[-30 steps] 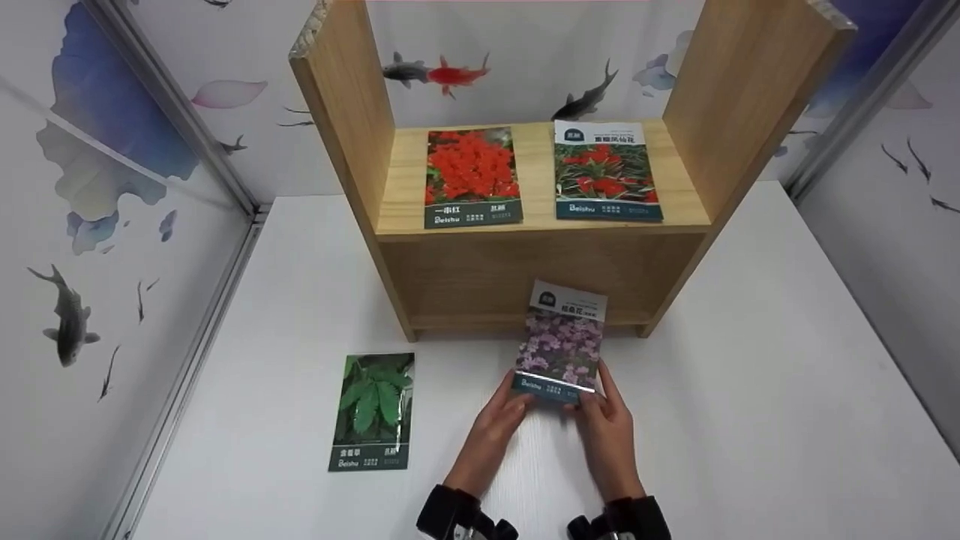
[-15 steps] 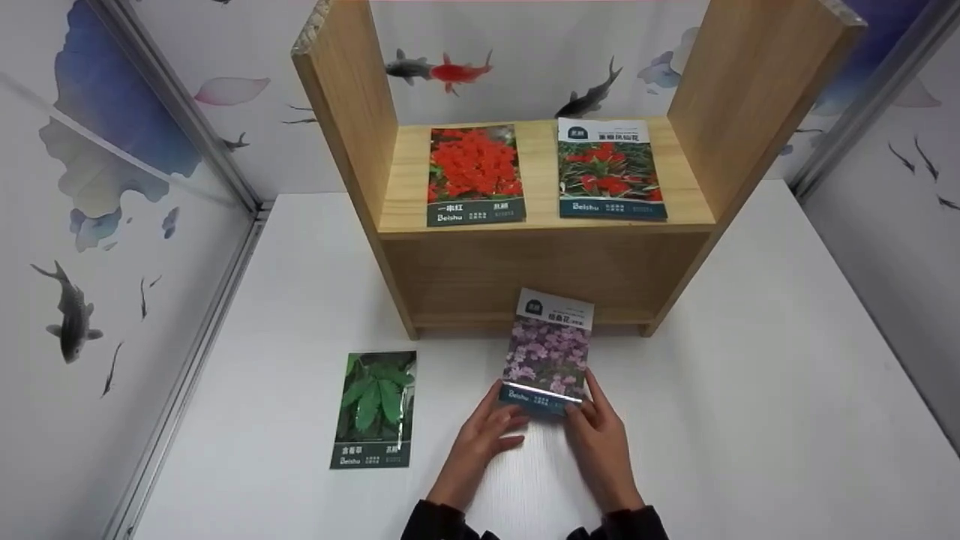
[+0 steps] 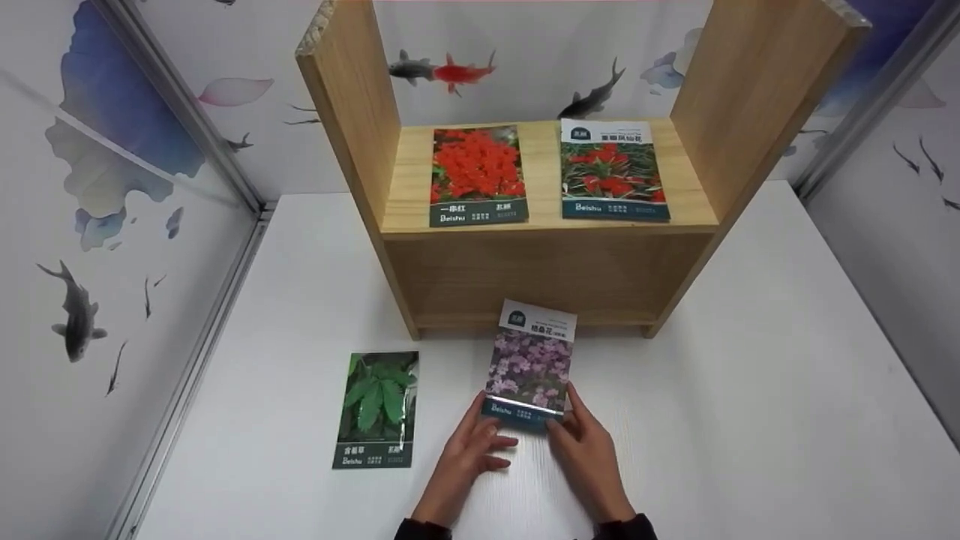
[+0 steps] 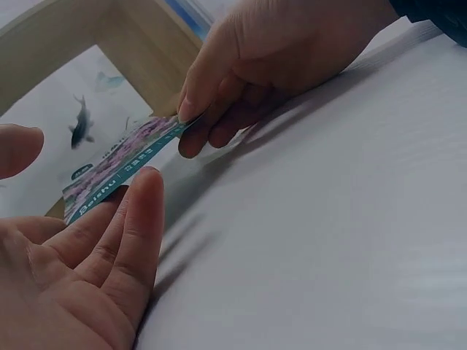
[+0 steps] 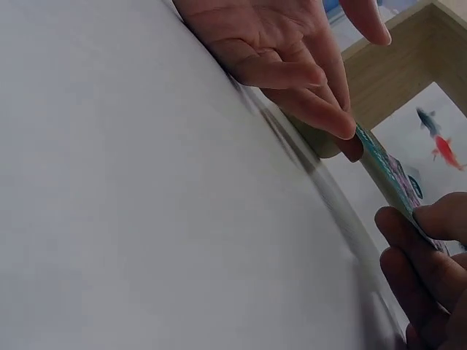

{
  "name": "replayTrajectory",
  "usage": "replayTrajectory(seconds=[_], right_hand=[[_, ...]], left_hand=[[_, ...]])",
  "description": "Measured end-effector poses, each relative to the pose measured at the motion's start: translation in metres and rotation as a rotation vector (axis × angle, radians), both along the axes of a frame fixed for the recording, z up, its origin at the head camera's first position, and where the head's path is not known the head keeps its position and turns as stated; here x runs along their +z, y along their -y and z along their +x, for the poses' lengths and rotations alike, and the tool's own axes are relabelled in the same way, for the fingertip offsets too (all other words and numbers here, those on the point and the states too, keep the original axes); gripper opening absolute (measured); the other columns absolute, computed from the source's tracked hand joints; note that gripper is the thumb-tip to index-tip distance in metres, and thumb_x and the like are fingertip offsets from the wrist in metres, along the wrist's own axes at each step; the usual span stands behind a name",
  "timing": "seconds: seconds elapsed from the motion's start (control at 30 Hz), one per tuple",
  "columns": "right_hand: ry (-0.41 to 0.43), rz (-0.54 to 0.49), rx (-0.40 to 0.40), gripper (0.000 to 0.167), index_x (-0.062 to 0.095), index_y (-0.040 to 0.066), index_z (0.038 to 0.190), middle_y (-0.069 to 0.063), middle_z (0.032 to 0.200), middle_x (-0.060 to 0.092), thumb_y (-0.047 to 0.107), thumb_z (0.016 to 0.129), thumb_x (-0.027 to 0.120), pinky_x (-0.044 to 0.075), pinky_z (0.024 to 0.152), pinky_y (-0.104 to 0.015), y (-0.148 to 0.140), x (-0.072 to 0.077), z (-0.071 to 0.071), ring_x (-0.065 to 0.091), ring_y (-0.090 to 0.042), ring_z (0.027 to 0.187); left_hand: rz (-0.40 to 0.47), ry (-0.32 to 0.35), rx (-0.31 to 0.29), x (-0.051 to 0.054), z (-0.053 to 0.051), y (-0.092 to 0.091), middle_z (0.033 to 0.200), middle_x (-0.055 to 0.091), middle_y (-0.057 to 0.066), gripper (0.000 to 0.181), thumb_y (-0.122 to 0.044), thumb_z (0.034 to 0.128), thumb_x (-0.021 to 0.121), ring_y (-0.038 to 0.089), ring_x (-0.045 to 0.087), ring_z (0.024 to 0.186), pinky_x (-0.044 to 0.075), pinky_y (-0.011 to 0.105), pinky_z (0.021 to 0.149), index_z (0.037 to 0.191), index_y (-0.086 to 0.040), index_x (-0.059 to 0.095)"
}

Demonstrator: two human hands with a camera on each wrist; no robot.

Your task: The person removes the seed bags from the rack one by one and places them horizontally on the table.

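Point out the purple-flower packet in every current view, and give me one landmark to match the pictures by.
Head: purple-flower packet just below centre, pinched by the right hand.
Left wrist: purple-flower packet left of centre, seen at a slant between the two hands.
Right wrist: purple-flower packet near the right side, slanting.
Shared landmark: the wooden shelf, upper middle in head, upper left in left wrist, upper right in right wrist.

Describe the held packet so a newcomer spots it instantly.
Find the wooden shelf on the white table. In front of its lower tier, the right hand pinches one packet by a lower corner. Its picture shows purple flowers, unlike the green-leaf packet nearby and both red-flower packets above.
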State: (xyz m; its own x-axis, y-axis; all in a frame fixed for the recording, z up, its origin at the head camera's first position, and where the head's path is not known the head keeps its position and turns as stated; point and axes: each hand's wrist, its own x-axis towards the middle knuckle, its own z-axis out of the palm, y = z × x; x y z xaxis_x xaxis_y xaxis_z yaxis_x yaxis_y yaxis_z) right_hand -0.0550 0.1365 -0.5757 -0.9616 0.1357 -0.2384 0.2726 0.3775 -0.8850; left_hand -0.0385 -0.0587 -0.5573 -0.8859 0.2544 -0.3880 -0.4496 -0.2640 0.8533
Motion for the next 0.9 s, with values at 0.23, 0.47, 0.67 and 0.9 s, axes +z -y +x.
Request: replayTrajectory(seconds=[0.23, 0.47, 0.67, 0.9], right_hand=[[-0.104, 0.102, 0.051, 0.069, 0.032, 0.020, 0.140, 0.001, 0.097, 0.057, 0.024, 0.080, 0.065, 0.034, 0.093, -0.047, 0.006, -0.001, 0.006, 0.050, -0.018, 0.102], [-0.106, 0.150, 0.077, 0.068, 0.034, 0.014, 0.139, 0.010, 0.077, 0.060, 0.021, 0.078, 0.064, 0.021, 0.100, -0.049, 0.011, 0.000, 0.008, 0.042, -0.025, 0.115], [-0.092, 0.162, 0.098, 0.068, 0.035, 0.012, 0.138, 0.010, 0.074, 0.061, 0.022, 0.077, 0.064, 0.010, 0.105, -0.047, 0.014, 0.002, 0.010, 0.030, -0.030, 0.127], [-0.149, 0.216, 0.138, 0.067, 0.038, 0.007, 0.136, 0.011, 0.069, 0.058, 0.019, 0.076, 0.065, 0.012, 0.105, -0.043, 0.018, 0.003, 0.013, 0.052, -0.024, 0.108]], left_hand=[[0.040, 0.006, 0.016, -0.001, 0.006, 0.008, 0.128, 0.044, 0.012, 0.065, -0.034, 0.0898, 0.052, 0.027, 0.053, 0.104, 0.046, 0.040, 0.081, 0.143, -0.027, 0.015], [0.051, 0.031, 0.024, 0.000, 0.012, 0.015, 0.132, 0.039, 0.012, 0.065, -0.032, 0.0904, 0.051, 0.026, 0.052, 0.105, 0.045, 0.040, 0.082, 0.144, -0.023, 0.014], [0.027, 0.025, 0.036, -0.002, 0.019, 0.021, 0.136, 0.031, 0.013, 0.064, -0.029, 0.0910, 0.051, 0.026, 0.051, 0.105, 0.046, 0.039, 0.080, 0.144, -0.019, 0.016], [-0.008, 0.038, 0.037, -0.003, 0.025, 0.026, 0.135, 0.032, 0.013, 0.065, -0.030, 0.0910, 0.050, 0.025, 0.053, 0.103, 0.047, 0.038, 0.077, 0.144, -0.015, 0.015]])
